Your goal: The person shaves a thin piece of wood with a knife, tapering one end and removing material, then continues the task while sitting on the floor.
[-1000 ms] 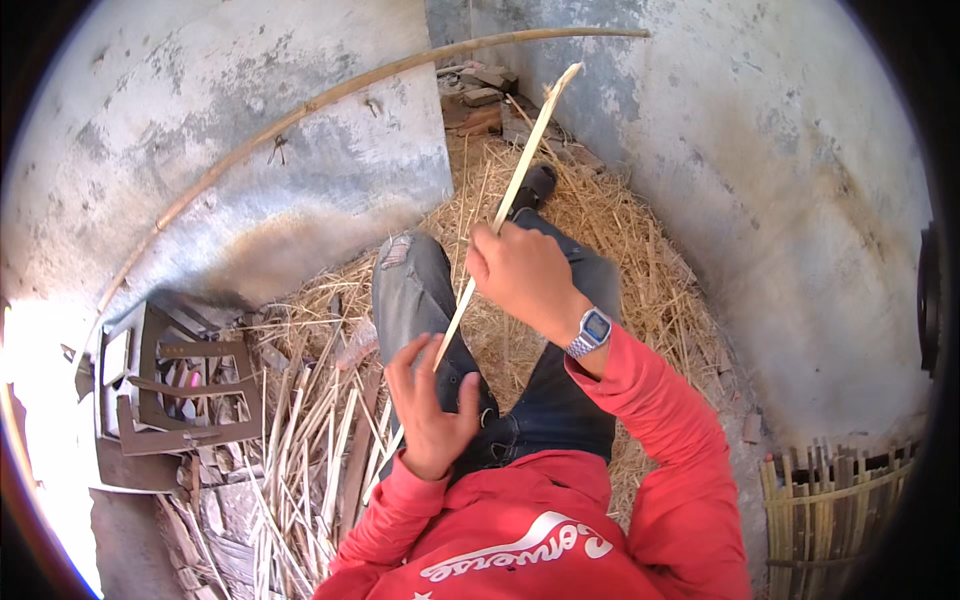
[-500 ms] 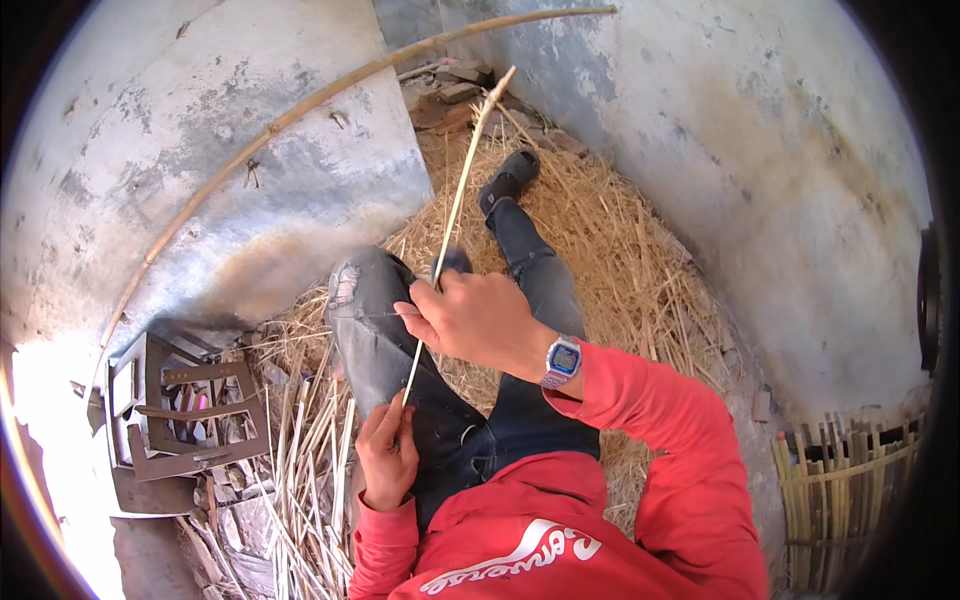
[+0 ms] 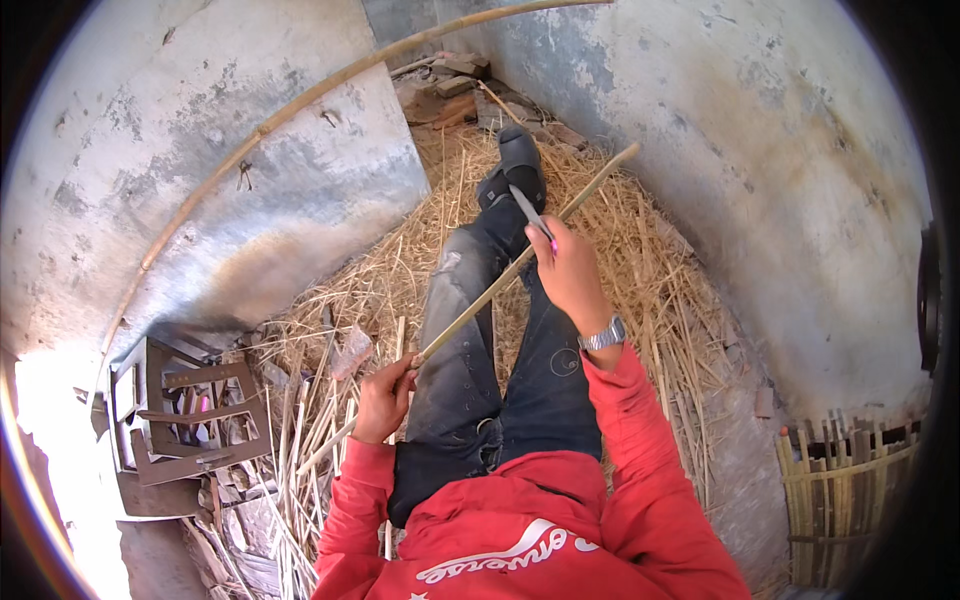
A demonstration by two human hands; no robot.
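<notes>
A long, pale bamboo strip (image 3: 482, 300) slants across my legs, its far tip up to the right. My left hand (image 3: 382, 402) is closed around it near the lower end, and a short piece sticks out behind the hand. In my right hand (image 3: 574, 280) is a knife (image 3: 530, 210), its grey blade pointing forward with a bit of pink at the handle. The blade lies close to the strip's far part; whether it touches cannot be told. Beneath them are my dark jeans (image 3: 470, 370) and, beyond, my black shoes (image 3: 518, 165).
Straw and shavings (image 3: 640, 290) cover the floor. A long curved bamboo pole (image 3: 270, 125) arcs past the pale wall (image 3: 110, 150) at left. A broken dark frame (image 3: 195, 415) stands at left beside loose strips (image 3: 285, 500). At right is a woven slat basket (image 3: 850, 490); bricks (image 3: 460, 75) lie in the far corner.
The strip has swung to the right and lies lower. My right hand has moved forward and right, bringing the knife blade into view. My left hand moved slightly forward; my left leg shifted right.
</notes>
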